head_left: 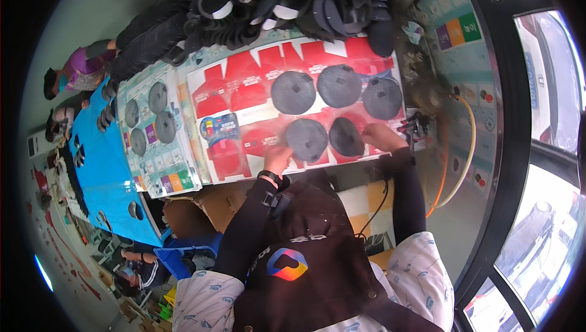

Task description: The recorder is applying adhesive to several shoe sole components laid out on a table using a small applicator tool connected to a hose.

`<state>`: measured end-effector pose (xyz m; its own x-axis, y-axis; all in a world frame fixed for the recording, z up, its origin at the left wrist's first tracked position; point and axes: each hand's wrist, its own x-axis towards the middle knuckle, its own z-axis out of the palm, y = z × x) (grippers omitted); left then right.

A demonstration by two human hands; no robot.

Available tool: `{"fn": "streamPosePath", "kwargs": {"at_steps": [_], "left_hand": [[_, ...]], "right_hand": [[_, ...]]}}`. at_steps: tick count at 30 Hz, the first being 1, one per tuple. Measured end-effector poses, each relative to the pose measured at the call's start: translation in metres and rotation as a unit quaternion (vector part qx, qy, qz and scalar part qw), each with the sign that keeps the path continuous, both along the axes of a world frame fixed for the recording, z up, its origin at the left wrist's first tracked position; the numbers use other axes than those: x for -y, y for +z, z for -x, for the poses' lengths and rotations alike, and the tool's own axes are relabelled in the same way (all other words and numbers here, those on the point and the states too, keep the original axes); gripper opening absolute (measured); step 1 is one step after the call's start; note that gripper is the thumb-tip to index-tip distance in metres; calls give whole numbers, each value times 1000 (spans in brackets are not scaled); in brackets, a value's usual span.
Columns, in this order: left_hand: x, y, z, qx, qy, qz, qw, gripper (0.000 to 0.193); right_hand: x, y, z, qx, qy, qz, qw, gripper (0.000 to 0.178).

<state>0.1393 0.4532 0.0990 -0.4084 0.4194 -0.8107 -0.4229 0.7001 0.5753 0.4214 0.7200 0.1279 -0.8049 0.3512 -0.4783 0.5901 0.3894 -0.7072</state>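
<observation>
"Handling which pieces, would you say?"

"A dark grey, round, flat disc (306,140) just below the centre of the frame, and a narrower-looking dark grey disc (346,137), apparently tilted, immediately right of it. I'd judge the step to be adjusting or picking up that pair by their edges."

"And the hands?"

"The left hand (278,158) has its fingertips at the first disc's left edge; the right hand (383,138) is at the other's right edge. Whether either one truly pinches, I cannot tell."

"What does the next move call for?"

"A light hold on a thin rim, I think, without nudging the three matching dark grey discs (339,86) just above."

"Lying on what?"

"A flat red-and-white printed sheet (213,91) across the middle. Left of it, a pale patterned sheet (174,164) bears four smaller-looking grey discs (165,127)."

"And the room?"

"Black, curved, pad-like pieces (329,14) heap along the top. A bright blue table covering (101,167) lies at the left, a person in a purple top (85,66) at the upper left, a blue plastic crate (175,262) at the lower left. A pale yellow hose (473,133) curves down the right, near a dark-framed window (549,82)."
</observation>
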Motion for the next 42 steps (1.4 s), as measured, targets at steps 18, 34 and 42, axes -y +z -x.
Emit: {"fn": "streamPosePath", "kwargs": {"at_steps": [18,34,42], "left_hand": [[310,62,349,-144,291,-76,943,34],[521,-42,564,-462,230,121,848,26],[514,-43,561,-551,222,106,797,11]], "right_hand": [[186,113,286,-133,-110,281,944,12],[447,-18,609,-16,-108,204,973,21],[448,-56,594,-89,-100,-7,991,23]]}}
